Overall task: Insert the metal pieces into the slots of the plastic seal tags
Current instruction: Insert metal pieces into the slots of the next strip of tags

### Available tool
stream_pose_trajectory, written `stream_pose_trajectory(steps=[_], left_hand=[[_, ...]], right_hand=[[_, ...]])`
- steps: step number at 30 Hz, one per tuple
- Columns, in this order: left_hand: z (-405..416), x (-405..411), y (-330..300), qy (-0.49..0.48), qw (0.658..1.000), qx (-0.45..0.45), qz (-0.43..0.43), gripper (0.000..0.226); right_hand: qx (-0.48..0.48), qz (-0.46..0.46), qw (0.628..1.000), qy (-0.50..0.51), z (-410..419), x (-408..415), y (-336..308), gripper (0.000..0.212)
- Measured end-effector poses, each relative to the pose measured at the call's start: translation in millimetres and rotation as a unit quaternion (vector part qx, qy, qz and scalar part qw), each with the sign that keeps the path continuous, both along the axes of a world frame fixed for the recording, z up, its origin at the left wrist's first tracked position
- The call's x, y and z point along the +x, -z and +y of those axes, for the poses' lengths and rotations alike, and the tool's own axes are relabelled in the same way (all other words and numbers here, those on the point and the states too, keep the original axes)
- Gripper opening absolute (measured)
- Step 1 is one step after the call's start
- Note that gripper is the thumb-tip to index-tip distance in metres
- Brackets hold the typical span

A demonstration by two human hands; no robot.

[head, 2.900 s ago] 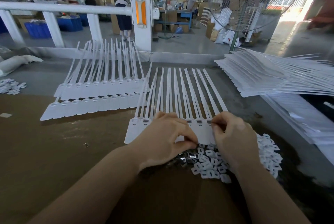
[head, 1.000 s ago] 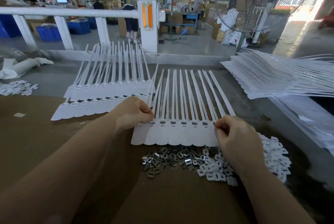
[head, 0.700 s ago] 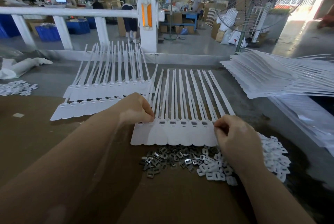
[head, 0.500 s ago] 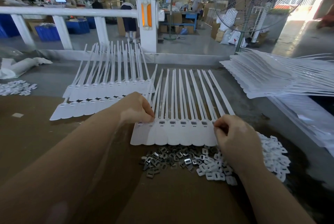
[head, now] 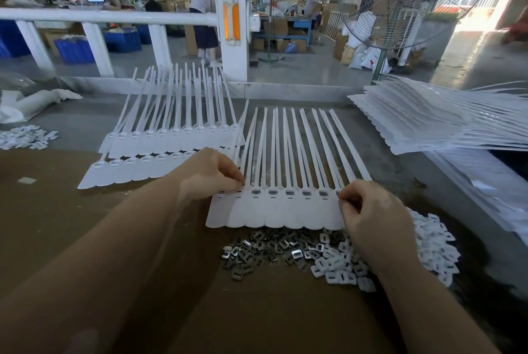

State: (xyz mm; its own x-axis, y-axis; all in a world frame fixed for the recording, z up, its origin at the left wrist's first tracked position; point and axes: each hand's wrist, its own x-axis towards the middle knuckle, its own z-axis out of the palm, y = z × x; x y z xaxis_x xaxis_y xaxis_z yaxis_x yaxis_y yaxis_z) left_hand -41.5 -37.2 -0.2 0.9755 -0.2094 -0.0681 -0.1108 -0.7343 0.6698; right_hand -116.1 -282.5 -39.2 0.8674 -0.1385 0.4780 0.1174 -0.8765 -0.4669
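Note:
A joined strip of white plastic seal tags lies in front of me, its long tails pointing away. Several of its slots show metal pieces. My left hand has its fingers curled at the strip's left end, fingertips pinched at a slot there; whether a metal piece is between them is hidden. My right hand grips the strip's right end with curled fingers. A heap of loose metal pieces lies just below the strip, beside a pile of small white plastic caps.
Two more tag strips lie at the left behind my left hand. A tall stack of tag strips sits at the right. More white caps lie far left. A white railing and a fan stand beyond the table edge.
Early on both hands worked close together at the strip's right part. The left hand then moved to the strip's left end and has stayed there; the right hand holds still.

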Motion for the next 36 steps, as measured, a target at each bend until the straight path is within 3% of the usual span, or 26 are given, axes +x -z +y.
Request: stream_pose_trajectory(steps=[4,8,14,18,27,36], left_hand=[[5,-5,15,-0.123,0.978,-0.166,-0.008,0.011],[5,-9,27,-0.183,0.965,-0.181,-0.051,0.011],[10,-13,32,-0.184,0.958,-0.215,-0.037,0.008],[16,-19,32,-0.148,0.944,-0.294,-0.022,0.021],[13,-23,31,-0.116,0.937,-0.321,-0.069,0.026],[7,-23,34,-0.129,0.952,-0.273,-0.053,0.012]], right_hand=[[0.003,-0.007,1.0,0.002,0,1,1,0.006],[0.005,-0.009,1.0,-0.001,-1,1,1,0.006],[0.01,-0.008,1.0,-0.001,0,1,0,0.006],[0.006,-0.007,1.0,-0.001,1,1,0,0.006],[0.006,-0.007,1.0,-0.001,1,0,-2,0.006],[-0.001,0.001,1.0,0.002,0,0,0,0.006]])
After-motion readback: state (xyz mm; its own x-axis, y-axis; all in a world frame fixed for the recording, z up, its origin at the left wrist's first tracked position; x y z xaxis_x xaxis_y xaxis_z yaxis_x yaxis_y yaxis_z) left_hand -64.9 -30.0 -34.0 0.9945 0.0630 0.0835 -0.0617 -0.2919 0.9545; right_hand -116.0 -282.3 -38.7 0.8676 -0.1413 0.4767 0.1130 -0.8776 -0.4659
